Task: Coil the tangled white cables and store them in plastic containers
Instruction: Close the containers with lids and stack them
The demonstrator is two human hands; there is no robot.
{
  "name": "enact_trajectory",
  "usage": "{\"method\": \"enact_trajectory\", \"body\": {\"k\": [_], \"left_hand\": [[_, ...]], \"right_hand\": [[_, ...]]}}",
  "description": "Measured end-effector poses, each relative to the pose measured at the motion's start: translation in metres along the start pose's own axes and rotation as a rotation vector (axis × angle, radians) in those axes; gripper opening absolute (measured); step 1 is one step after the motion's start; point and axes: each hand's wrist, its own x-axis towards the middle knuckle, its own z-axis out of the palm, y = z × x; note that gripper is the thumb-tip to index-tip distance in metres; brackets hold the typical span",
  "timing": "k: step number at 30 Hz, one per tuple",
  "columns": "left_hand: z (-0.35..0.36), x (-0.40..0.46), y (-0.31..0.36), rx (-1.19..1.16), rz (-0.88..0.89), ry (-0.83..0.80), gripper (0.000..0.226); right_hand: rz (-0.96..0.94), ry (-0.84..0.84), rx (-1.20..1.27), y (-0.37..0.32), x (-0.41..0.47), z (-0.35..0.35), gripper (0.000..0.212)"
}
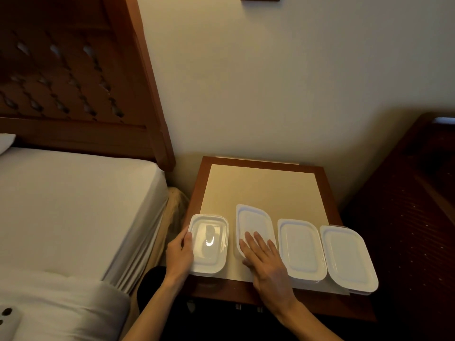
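Bedside table, wood-framed with a pale top, standing between the bed and a dark piece of furniture at right.

Containers: four white plastic boxes with lids on, in a row along the near edge.
- First box, far left; a dim shape shows through its lid, possibly a stored cable, but that cannot be told for certain.
- Second box, sitting askew and set a little farther back than the rest.
- Third box and fourth box, side by side, the fourth overhanging the table's near corner.

Hands: left hand holds the first box by its left side, fingers curled against the wall. Right hand lies flat on the second box's lid, fingers straight and spread, grasping nothing.

Cables: no loose white cable in sight; any there are must be inside the boxes.

Step judged in hand: seating the second lid. Advice: press evenly round the rim rather than mid-panel, square the box with its neighbours, and draw the fourth box inward from the edge.
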Motion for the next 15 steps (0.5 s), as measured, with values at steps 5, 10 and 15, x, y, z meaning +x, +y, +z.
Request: {"method": "enact_trajectory", "body": {"k": [5,10,15], "left_hand": [[0.024,0.006,0.003,-0.022,-0.004,0.004,0.022],[0.062,0.007,0.015,-0.047,0.005,-0.062,0.029],[0.081,0.005,0.02,-0.143,-0.003,-0.121,0.025]], "right_hand": [[-0.046,0.107,-0.022,-0.009,0.009,-0.015,0.063],[-0.096,0.127,-0.123,-0.011,0.024,-0.024,0.064],[-0.104,0.103,-0.26,-0.006,0.034,-0.01,0.064]]}}
